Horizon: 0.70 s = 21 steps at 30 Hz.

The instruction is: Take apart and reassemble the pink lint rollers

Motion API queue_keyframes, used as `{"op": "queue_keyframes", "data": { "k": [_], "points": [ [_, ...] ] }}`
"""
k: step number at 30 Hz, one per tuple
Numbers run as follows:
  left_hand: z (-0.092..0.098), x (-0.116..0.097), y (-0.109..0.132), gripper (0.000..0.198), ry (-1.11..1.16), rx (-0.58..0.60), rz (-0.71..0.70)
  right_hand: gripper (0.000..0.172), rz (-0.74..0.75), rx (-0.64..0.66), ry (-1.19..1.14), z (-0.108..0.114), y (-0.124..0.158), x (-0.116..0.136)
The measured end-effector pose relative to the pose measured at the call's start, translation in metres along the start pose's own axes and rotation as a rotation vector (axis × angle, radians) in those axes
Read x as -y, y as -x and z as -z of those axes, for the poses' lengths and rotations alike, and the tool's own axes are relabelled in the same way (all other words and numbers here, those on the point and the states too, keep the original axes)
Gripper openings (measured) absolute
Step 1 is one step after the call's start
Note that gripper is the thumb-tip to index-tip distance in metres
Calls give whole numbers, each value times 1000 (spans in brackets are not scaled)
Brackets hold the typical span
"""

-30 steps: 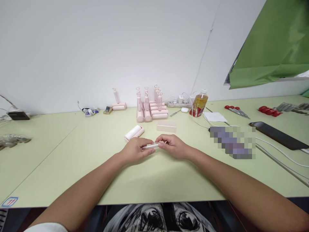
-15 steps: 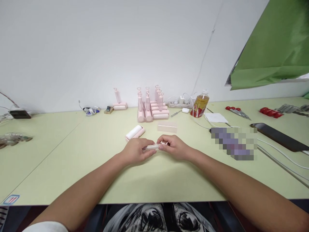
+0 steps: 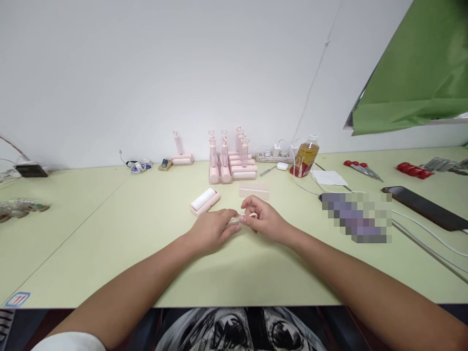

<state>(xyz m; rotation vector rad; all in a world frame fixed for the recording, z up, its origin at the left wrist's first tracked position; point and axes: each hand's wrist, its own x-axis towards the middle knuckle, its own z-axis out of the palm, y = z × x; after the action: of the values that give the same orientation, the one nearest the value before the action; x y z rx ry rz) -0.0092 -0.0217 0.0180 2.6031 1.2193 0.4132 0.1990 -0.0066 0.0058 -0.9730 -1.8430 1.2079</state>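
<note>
My left hand (image 3: 212,230) is closed around a small clear tube (image 3: 233,222), its fingers hiding most of the body. At the tube's right end, my right hand (image 3: 266,222) pinches a pale pink loop-shaped end piece (image 3: 253,215); its index finger is bent and partly raised. Whether that piece is seated in the tube I cannot tell. Just beyond my left hand lies a pink-and-white roller piece (image 3: 205,201) on the table. A pale, see-through pink cover (image 3: 254,190) rests beyond my right hand.
Several pink rollers and upright clear tubes with loop tops (image 3: 224,161) stand grouped near the wall. A similar set (image 3: 182,158) is further left. To the right are a drink bottle (image 3: 304,157), a power strip (image 3: 272,157), cables, red-handled tools (image 3: 360,167) and a dark phone (image 3: 420,207).
The fingers of my right hand have shifted on the loop piece, its index finger lifting and more of the loop showing. My left hand has moved slightly right with the tube.
</note>
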Motion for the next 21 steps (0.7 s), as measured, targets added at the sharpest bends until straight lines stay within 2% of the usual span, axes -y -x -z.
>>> {"op": "queue_keyframes", "data": {
  "k": [3,8,15,18,21],
  "points": [
    [0,2,0,39,18,-34,-15,43,-94,55,-124,0,-3,1],
    [-1,5,1,40,15,-33,-29,43,-163,115,-161,1,-6,-4],
    [-2,2,0,47,18,-9,20,27,-17,53,38,1,-2,-10],
    [-1,1,0,48,54,-1,60,26,21,55,85,1,-1,-8],
    [1,2,-1,48,77,0,123,29,54,45,33,-1,-2,-8]
  ]
}}
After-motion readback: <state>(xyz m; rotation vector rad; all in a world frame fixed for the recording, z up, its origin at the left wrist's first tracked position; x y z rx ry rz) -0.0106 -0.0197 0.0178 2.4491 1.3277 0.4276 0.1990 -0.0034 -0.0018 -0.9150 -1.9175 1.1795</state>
